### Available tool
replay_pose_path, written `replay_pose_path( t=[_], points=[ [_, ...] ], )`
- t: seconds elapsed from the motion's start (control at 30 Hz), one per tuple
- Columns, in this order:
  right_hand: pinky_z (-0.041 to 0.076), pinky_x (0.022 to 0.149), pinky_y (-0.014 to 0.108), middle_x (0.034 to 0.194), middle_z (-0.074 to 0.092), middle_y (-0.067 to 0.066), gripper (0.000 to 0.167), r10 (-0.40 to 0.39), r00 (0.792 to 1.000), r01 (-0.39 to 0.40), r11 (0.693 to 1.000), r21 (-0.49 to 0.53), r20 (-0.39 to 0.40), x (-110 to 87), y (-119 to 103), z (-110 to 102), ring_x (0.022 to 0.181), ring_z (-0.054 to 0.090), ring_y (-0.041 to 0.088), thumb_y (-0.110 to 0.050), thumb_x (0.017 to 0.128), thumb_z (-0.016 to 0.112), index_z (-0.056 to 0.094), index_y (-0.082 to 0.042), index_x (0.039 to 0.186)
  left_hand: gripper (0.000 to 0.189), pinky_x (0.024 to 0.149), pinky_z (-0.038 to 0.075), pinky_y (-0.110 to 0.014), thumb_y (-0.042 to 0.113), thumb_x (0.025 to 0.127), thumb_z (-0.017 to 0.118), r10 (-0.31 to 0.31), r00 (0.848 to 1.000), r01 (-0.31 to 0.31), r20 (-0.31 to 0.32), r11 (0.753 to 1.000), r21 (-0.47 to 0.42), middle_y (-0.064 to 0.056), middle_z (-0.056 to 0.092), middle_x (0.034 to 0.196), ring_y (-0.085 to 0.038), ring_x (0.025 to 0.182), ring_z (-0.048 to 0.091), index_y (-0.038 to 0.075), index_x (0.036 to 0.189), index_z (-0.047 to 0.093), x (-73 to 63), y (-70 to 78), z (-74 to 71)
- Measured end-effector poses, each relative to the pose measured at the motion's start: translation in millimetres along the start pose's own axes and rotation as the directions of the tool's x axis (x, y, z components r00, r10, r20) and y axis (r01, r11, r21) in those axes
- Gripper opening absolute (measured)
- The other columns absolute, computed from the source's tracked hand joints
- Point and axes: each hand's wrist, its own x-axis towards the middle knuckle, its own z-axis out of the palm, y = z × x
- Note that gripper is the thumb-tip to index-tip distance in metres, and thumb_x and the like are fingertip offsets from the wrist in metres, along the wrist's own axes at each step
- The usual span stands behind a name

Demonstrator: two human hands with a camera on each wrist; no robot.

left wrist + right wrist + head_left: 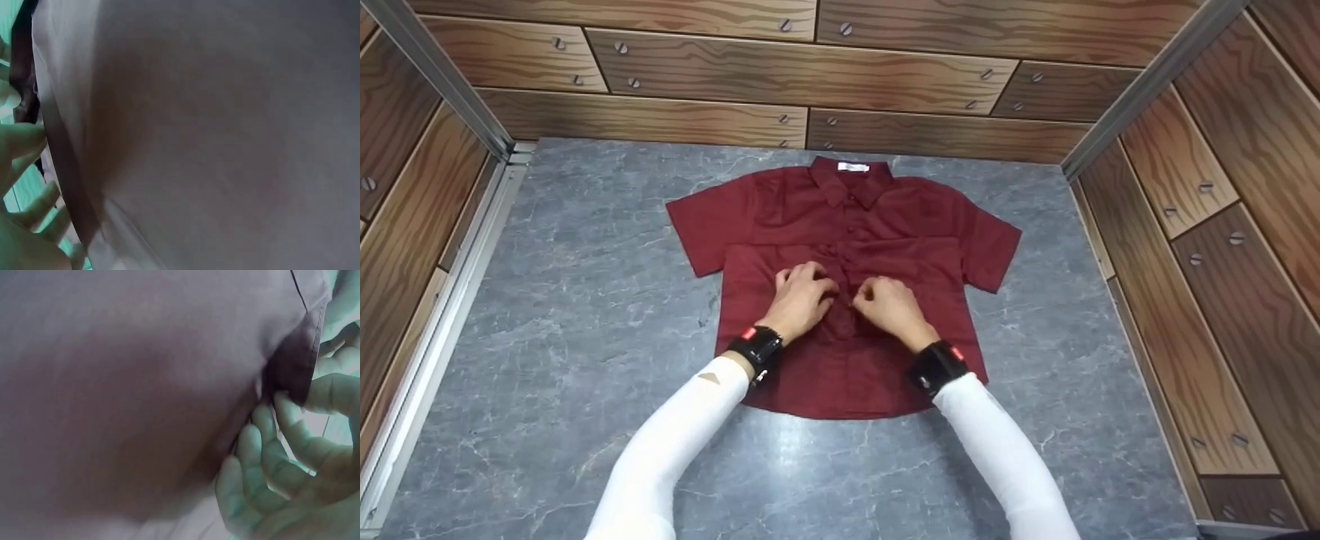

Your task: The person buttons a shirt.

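A dark red short-sleeved button-up shirt (847,375) lies front up, collar at the far side and sleeves spread. Over its button placket, both hands work close together, about mid-body. My left hand (802,296) has bent fingers, with thumb and forefinger at the placket's left side; in the left wrist view its fingertips (42,214) meet the cloth edge. Just to the right, my right hand (889,304) pinches the placket between thumb and forefinger. The right wrist view shows the gathered flap (298,360) at that thumb, the other fingers curled below it.
The shirt rests on a grey marbled tabletop (585,300). Wood-patterned panels (810,71) wall the back and both sides, with metal rails (442,315) along the corners and left edge. A crosswise fold edge runs over the shirt's chest.
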Motion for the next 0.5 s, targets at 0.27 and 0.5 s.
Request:
replay_pose_path(
  t=[0.27, 0.5],
  points=[
    [0.05, 0.07, 0.036, 0.086, 0.068, 0.0, 0.013, -0.006, 1.0, 0.004, 0.996, 0.09, 0.03, -4.8, 7.4, -3.4, 0.074, 0.061, 0.019, -0.024, 0.088, 0.06, 0.07, -0.016, 0.089, 0.017, 0.092, 0.032, -0.049, 0.029, 0.084, 0.074, 0.068, 0.998, -0.069, 0.013, 0.997, 0.034, -0.008, 0.057, 0.114, -0.027, 0.107, 0.05, 0.023, 0.1, 0.077, 8.7, 4.5, 9.6],
    [0.051, 0.075, 0.039, 0.093, 0.069, 0.001, 0.013, -0.018, 1.0, 0.018, 0.997, 0.081, 0.001, -8.7, 10.4, -1.9, 0.083, 0.064, 0.02, -0.024, 0.09, 0.062, 0.069, -0.015, 0.096, 0.014, 0.09, 0.033, -0.048, 0.03, 0.082, 0.076, 0.106, 0.994, -0.106, 0.011, 0.994, 0.01, -0.004, 0.057, 0.11, -0.025, 0.105, 0.049, 0.022, 0.092, 0.077, 9.2, 5.7, 13.4]
  ],
)
